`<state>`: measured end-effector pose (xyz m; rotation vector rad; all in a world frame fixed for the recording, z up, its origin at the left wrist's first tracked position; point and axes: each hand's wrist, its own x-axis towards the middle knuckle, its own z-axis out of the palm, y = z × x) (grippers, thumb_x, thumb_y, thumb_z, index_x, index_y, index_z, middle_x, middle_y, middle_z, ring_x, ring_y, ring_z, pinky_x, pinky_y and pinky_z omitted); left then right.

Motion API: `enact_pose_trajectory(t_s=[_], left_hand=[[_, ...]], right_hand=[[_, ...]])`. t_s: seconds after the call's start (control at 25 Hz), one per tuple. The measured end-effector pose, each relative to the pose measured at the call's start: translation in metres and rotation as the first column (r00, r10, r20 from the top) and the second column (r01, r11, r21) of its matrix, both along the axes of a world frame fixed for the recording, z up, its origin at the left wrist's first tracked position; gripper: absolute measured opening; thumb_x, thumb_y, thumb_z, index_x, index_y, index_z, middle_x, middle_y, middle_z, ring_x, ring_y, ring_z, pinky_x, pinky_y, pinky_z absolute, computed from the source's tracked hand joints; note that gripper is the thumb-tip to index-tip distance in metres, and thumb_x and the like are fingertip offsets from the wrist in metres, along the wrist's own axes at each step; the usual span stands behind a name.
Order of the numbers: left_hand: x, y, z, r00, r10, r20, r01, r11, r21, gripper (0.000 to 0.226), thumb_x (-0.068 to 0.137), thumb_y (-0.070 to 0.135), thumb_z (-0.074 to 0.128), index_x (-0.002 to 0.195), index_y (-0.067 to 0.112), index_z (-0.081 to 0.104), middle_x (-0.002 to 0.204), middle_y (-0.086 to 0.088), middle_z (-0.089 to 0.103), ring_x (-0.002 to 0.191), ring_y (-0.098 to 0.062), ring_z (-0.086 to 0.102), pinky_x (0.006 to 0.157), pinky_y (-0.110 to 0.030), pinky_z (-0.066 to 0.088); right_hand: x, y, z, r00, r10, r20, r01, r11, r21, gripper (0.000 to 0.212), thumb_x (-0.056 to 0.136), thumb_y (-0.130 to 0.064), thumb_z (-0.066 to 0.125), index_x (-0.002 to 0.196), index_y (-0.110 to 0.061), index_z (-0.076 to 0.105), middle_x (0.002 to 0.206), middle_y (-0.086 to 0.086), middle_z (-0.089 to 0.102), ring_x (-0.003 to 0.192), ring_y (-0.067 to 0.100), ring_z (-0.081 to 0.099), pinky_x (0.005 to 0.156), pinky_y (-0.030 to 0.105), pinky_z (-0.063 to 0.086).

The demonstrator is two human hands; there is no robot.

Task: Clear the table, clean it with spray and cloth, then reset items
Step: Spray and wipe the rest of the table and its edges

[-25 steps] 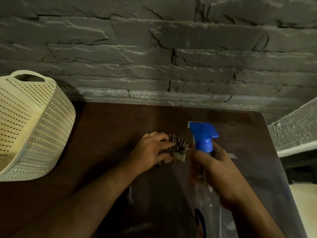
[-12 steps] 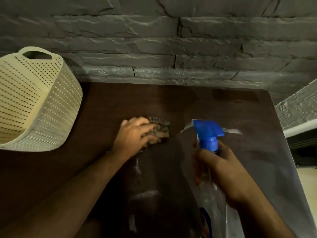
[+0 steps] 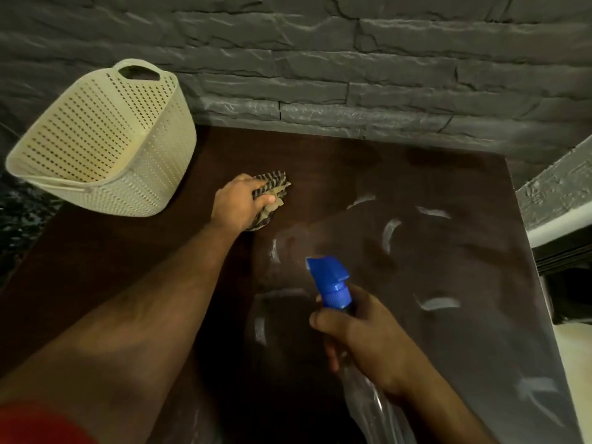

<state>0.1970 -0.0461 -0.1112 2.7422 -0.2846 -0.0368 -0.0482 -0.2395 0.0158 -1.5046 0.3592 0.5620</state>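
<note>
The left hand (image 3: 238,205) gripped the bunched striped cloth (image 3: 272,190) against the table (image 3: 448,193); the right hand (image 3: 368,344) clasped the blue-topped, apparently clear spray bottle (image 3: 333,283).

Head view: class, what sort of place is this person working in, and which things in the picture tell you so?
Probably a room in a home: a dark wooden table set against a grey stone-pattern wall, with a cream plastic laundry-style basket at its corner. It cannot be told which room.

basket (image 3: 105,145) on table (image 3: 352,174) far-left | cloth (image 3: 272,190) right of it | spray bottle (image 3: 333,283) nearer, right
</note>
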Motion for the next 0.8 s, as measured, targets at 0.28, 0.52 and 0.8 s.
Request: enact_pose_trajectory(t_s=[0.28,0.52,0.8], left_hand=[[-0.008,-0.005,0.001,0.997,0.074,-0.016,-0.074,0.997,0.018,0.049,0.087,0.047,0.062,0.128,0.02,0.06,0.129,-0.005,0.054,0.117,-0.025,0.053,0.098,-0.043,0.042],[-0.006,-0.015,0.006,0.993,0.116,-0.019,-0.115,0.993,0.019,0.047,0.088,0.047,0.06,0.125,0.018,0.061,0.123,-0.007,0.056,0.111,-0.027,0.055,0.094,-0.04,0.043],[-0.106,-0.002,0.006,0.938,-0.344,0.035,0.345,0.938,-0.04,0.043,0.086,0.049,0.058,0.121,0.026,0.065,0.111,0.005,0.06,0.103,-0.017,0.058,0.085,-0.035,0.046]], right_hand=[[-0.024,-0.02,-0.01,0.988,-0.145,-0.048,0.135,0.976,-0.17,0.011,0.079,-0.013,0.067,0.087,-0.011,0.058,0.055,0.006,0.057,0.049,0.022,0.053,0.052,0.036,0.046],[-0.013,-0.038,-0.004,0.991,-0.135,-0.01,0.133,0.982,-0.136,0.016,0.085,-0.009,0.06,0.098,-0.003,0.055,0.062,0.014,0.056,0.054,0.029,0.053,0.057,0.04,0.047],[-0.007,-0.035,0.003,0.979,-0.204,-0.012,0.204,0.978,-0.05,0.015,0.084,-0.008,0.062,0.096,-0.003,0.055,0.059,0.01,0.054,0.053,0.027,0.052,0.056,0.04,0.049]])
